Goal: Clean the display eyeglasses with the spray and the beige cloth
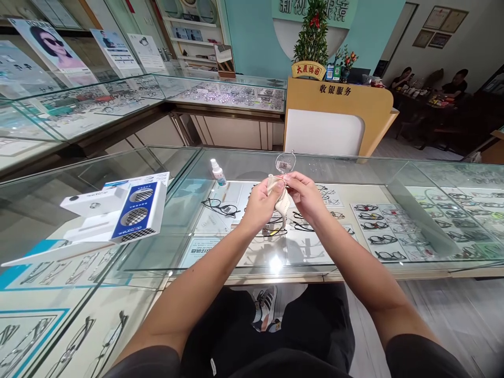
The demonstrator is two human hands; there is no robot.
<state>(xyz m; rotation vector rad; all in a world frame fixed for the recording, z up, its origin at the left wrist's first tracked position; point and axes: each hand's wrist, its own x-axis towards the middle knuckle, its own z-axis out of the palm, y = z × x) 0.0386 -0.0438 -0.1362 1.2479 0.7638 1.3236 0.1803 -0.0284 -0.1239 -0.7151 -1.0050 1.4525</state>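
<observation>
My left hand (262,202) is closed on a cream-coloured cloth (282,203), whose loose end hangs down between my hands. Thumb and fingers of my right hand (305,194) are pinched together against the cloth's upper edge, on a pair of thin-rimmed eyeglasses (285,163). One round clear lens with a small label shows beyond my fingertips; the rest is hidden by hands and cloth. Left of my hands, dark-framed eyeglasses (220,207) lie folded open on the glass counter (157,262). Behind them stands a small white spray bottle (218,172).
An opened blue-and-white box (136,212) sits on the counter at left. Rows of spectacle frames (382,239) lie under the glass. Farther back are an L-shaped display case (224,97) and a wooden cashier desk (334,94). People (457,84) sit at far right.
</observation>
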